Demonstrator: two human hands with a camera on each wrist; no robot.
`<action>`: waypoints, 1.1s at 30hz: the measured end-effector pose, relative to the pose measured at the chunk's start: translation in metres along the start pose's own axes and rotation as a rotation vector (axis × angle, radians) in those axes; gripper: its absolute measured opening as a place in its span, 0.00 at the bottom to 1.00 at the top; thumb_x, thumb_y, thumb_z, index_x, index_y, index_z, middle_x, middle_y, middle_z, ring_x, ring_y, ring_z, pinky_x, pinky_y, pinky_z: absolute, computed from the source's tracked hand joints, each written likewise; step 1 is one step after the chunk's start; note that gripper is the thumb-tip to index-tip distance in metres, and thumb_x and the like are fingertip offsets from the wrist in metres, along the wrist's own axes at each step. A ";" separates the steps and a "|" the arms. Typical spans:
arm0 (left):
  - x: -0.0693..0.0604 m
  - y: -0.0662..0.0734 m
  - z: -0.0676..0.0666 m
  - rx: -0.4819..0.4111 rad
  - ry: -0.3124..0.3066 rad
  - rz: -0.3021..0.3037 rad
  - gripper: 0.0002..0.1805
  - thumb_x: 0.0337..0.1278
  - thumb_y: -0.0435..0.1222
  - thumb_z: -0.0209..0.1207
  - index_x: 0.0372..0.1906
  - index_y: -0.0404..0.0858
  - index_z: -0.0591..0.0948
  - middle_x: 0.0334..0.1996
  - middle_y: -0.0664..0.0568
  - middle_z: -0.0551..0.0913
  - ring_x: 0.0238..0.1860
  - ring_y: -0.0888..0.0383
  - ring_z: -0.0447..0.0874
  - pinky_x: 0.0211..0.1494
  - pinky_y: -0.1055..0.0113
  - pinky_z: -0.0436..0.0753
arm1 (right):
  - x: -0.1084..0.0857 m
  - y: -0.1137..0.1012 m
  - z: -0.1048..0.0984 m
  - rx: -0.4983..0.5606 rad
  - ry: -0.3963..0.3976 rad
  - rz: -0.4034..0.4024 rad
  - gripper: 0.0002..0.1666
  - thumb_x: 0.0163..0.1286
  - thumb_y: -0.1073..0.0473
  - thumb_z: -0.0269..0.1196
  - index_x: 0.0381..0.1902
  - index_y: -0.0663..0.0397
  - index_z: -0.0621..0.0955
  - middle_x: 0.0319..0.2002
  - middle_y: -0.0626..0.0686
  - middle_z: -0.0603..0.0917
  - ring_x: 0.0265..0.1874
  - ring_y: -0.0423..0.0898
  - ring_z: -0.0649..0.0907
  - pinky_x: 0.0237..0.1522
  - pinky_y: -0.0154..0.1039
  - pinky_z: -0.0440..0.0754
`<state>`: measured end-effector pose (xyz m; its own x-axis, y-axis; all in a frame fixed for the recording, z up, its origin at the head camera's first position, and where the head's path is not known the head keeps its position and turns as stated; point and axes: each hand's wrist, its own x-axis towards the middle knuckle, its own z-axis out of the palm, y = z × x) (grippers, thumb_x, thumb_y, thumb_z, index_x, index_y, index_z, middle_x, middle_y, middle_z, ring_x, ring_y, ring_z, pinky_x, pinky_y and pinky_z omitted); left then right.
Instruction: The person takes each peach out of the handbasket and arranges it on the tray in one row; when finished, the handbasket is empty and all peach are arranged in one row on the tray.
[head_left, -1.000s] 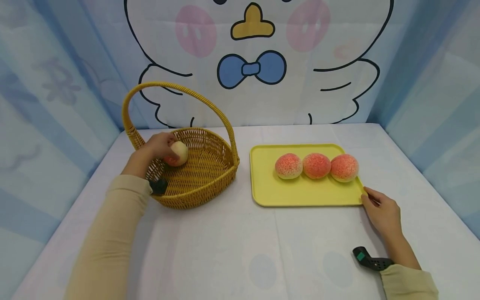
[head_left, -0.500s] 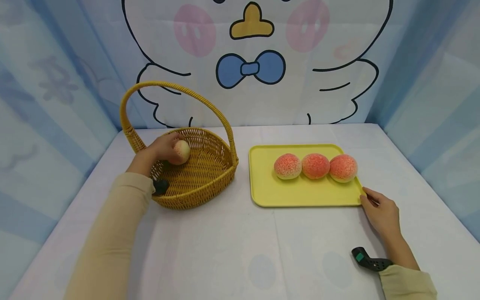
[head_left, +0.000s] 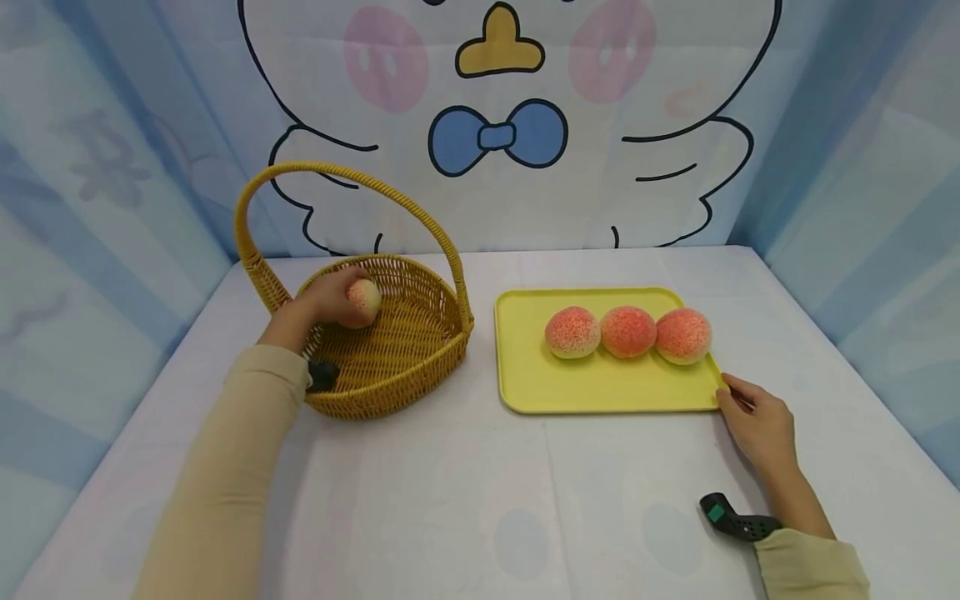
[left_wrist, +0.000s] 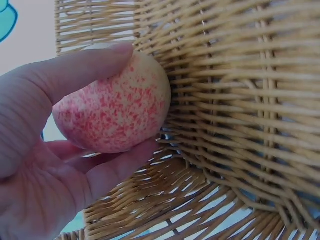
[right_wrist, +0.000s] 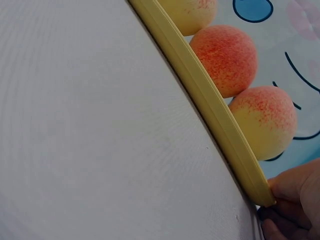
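Inside the wicker basket (head_left: 405,392), near its left back wall, my left hand (head_left: 330,298) grips a peach (head_left: 364,302). In the left wrist view the thumb lies over the top of this pale, pink-speckled peach (left_wrist: 120,107), with fingers beneath it, close to the woven wall. My right hand (head_left: 761,421) pinches the near right corner of the yellow tray (head_left: 600,392); the right wrist view shows the thumb against the tray's rim (right_wrist: 230,140). Three peaches sit in a row on the tray: a left one (head_left: 572,332), a middle one (head_left: 628,332) and a right one (head_left: 683,336).
The basket's tall arched handle (head_left: 360,177) rises over the left hand's side. Both things stand on a white-covered table (head_left: 450,500), with a gap between basket and tray. A printed cloth backdrop (head_left: 495,208) hangs behind, and blue curtains (head_left: 97,250) flank the sides.
The left hand has shifted slightly right within the basket, carrying the peach with it. The right hand keeps its hold on the tray corner. The whole head view has drifted a little.
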<state>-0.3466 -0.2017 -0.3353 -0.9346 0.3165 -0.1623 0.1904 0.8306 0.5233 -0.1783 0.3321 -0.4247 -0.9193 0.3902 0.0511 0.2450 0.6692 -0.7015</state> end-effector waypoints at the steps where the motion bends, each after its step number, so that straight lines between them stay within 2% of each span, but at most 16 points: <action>1: -0.001 0.000 0.000 -0.016 0.010 0.006 0.36 0.46 0.33 0.63 0.63 0.32 0.63 0.53 0.33 0.68 0.48 0.40 0.68 0.47 0.47 0.70 | 0.000 0.000 0.000 0.000 -0.001 -0.001 0.27 0.71 0.55 0.48 0.62 0.67 0.67 0.58 0.69 0.68 0.57 0.65 0.68 0.53 0.56 0.68; 5: -0.005 0.002 -0.002 -0.095 0.049 0.049 0.38 0.46 0.35 0.67 0.63 0.35 0.64 0.56 0.35 0.67 0.50 0.40 0.67 0.49 0.47 0.70 | 0.000 -0.001 -0.001 -0.003 0.006 -0.007 0.27 0.71 0.55 0.49 0.62 0.66 0.67 0.58 0.69 0.69 0.57 0.65 0.68 0.53 0.56 0.68; 11: -0.009 0.006 -0.008 -0.192 0.054 0.077 0.39 0.45 0.37 0.68 0.65 0.42 0.64 0.56 0.40 0.68 0.52 0.43 0.68 0.49 0.48 0.71 | 0.002 0.000 -0.001 -0.003 0.000 -0.003 0.28 0.71 0.55 0.49 0.63 0.66 0.67 0.58 0.70 0.69 0.58 0.66 0.67 0.54 0.57 0.67; 16: -0.018 0.014 -0.008 -0.221 0.064 0.145 0.40 0.44 0.39 0.69 0.65 0.46 0.64 0.54 0.42 0.69 0.49 0.46 0.71 0.47 0.51 0.74 | 0.002 0.000 0.000 0.000 -0.006 -0.003 0.28 0.71 0.55 0.49 0.63 0.66 0.67 0.58 0.70 0.68 0.58 0.66 0.66 0.54 0.57 0.66; 29: -0.045 0.039 -0.010 -0.316 0.066 0.258 0.41 0.42 0.39 0.70 0.64 0.50 0.65 0.54 0.47 0.69 0.47 0.48 0.73 0.44 0.55 0.78 | -0.001 0.000 -0.001 -0.006 -0.005 -0.022 0.27 0.71 0.55 0.49 0.62 0.68 0.67 0.57 0.71 0.69 0.56 0.65 0.68 0.53 0.57 0.68; 33: -0.053 0.046 -0.010 -0.326 0.081 0.312 0.40 0.42 0.38 0.71 0.64 0.50 0.65 0.54 0.48 0.69 0.48 0.49 0.73 0.44 0.55 0.78 | 0.000 0.000 0.000 -0.002 0.000 -0.025 0.28 0.71 0.55 0.49 0.62 0.68 0.67 0.57 0.71 0.69 0.56 0.65 0.69 0.52 0.57 0.68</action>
<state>-0.2911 -0.1849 -0.2947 -0.8704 0.4812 0.1039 0.3740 0.5092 0.7751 -0.1778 0.3323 -0.4246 -0.9253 0.3729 0.0689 0.2221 0.6800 -0.6987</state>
